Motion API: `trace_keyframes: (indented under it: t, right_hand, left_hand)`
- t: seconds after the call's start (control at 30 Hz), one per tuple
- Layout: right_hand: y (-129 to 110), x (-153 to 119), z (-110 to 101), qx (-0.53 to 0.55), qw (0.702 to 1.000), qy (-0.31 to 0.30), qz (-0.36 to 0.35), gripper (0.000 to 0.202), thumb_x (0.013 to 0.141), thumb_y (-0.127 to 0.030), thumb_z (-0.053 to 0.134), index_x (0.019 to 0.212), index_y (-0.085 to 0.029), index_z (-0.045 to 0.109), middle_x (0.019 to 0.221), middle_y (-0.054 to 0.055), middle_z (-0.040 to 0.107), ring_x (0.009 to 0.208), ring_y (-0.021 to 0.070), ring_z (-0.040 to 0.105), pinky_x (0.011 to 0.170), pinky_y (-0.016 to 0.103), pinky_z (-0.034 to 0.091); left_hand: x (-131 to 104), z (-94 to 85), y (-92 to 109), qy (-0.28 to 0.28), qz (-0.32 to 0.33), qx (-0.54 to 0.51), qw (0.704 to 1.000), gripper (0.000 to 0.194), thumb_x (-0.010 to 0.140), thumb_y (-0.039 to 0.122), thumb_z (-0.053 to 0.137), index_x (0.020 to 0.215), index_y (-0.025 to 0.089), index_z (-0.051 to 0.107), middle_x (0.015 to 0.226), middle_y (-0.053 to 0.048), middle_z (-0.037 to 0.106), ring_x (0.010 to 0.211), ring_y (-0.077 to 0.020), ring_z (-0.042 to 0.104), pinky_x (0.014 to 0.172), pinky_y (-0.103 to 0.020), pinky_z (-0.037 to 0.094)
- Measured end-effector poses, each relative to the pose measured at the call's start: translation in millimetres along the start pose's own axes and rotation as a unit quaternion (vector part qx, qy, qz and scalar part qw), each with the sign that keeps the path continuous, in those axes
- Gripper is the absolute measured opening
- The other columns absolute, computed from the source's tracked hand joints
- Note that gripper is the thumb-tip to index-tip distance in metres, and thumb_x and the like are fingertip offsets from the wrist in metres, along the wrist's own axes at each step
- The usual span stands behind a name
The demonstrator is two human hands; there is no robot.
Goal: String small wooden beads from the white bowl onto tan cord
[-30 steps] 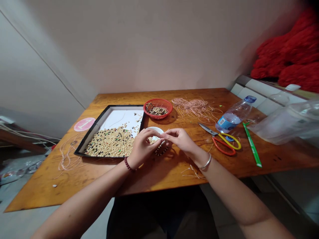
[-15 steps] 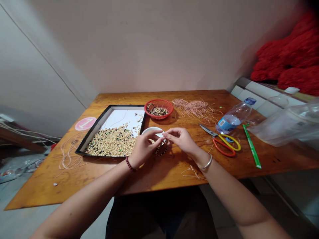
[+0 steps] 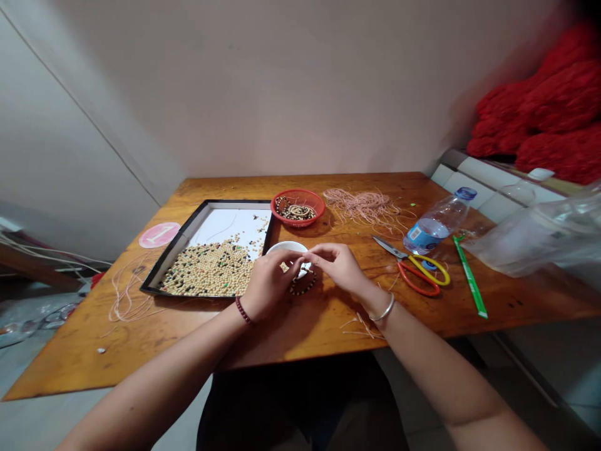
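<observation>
My left hand point(image 3: 271, 277) and my right hand point(image 3: 339, 266) meet over the table, thumbs and fingertips pinched close together. A bracelet of dark and pale beads point(image 3: 307, 288) hangs in a loop just under the fingertips, apparently by its cord ends, which are too fine to see well. Behind the fingers stands a small white bowl point(image 3: 286, 245), partly covered by my left hand. To the left, a black-edged tray point(image 3: 213, 220) holds many loose cream, black and a few green beads point(image 3: 206, 269).
A red basket point(image 3: 297, 222) with beaded loops sits behind the bowl. Pink cord point(image 3: 359, 207) lies heaped beside it. On the right are scissors point(image 3: 417, 266), a water bottle point(image 3: 434, 225), a green strip point(image 3: 471, 279) and a plastic bag point(image 3: 521, 235). Cord offcuts point(image 3: 361, 326) lie near my right wrist.
The fingertips of both hands have drawn closer together, and the bracelet hangs slightly further left. The whole view has shifted a little; the other things lie as before.
</observation>
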State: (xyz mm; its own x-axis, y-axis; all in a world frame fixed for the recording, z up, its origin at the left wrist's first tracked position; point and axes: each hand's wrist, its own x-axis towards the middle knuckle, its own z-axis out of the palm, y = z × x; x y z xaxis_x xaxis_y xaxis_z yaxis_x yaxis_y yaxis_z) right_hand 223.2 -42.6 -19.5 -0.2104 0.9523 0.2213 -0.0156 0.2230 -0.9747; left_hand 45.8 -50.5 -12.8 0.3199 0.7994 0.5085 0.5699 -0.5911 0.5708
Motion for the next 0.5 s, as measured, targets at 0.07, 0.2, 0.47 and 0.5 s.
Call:
trace_keyframes:
  t: [0.07,0.2,0.47,0.5]
  right_hand:
    - [0.0,1.4,0.2,0.019,1.000,0.012,0.009,0.030,0.072,-0.045,0.074,0.077,-0.015,0.073,0.074,0.006,0.072,0.066,0.0150,0.064,0.066,0.028,0.051]
    - [0.5,3.5,-0.2,0.044,0.998,0.035,0.026,0.033,0.069,-0.046,0.075,0.075,-0.014,0.072,0.069,0.004,0.069,0.059,0.0126,0.059,0.059,0.026,0.048]
    - [0.3,5.8,-0.1,0.038,0.999,0.022,0.015,0.038,0.071,-0.052,0.072,0.077,-0.016,0.067,0.076,0.004,0.067,0.072,0.0145,0.062,0.072,0.028,0.049]
    - [1.4,6.0,0.3,0.039,0.999,0.021,0.012,0.038,0.072,-0.054,0.071,0.079,-0.016,0.065,0.078,0.004,0.066,0.074,0.0148,0.062,0.074,0.028,0.049]
  left_hand:
    - [-0.5,0.2,0.4,0.001,-0.002,0.006,1.000,0.017,0.090,0.032,0.059,0.091,0.020,0.072,0.083,-0.003,0.074,0.069,-0.0123,0.065,0.067,-0.024,0.051]
    - [-1.0,0.5,1.1,0.007,-0.020,-0.009,1.000,0.015,0.089,0.030,0.060,0.090,0.020,0.071,0.081,-0.001,0.074,0.066,-0.0108,0.064,0.063,-0.021,0.050]
    - [0.7,1.6,0.7,0.005,-0.092,-0.156,0.983,0.022,0.084,0.039,0.065,0.088,0.018,0.072,0.086,-0.005,0.073,0.074,-0.0139,0.067,0.060,-0.021,0.053]
    - [1.1,2.1,0.3,0.002,-0.098,-0.175,0.980,0.023,0.083,0.040,0.067,0.087,0.018,0.072,0.086,-0.006,0.073,0.075,-0.0149,0.067,0.061,-0.022,0.054]
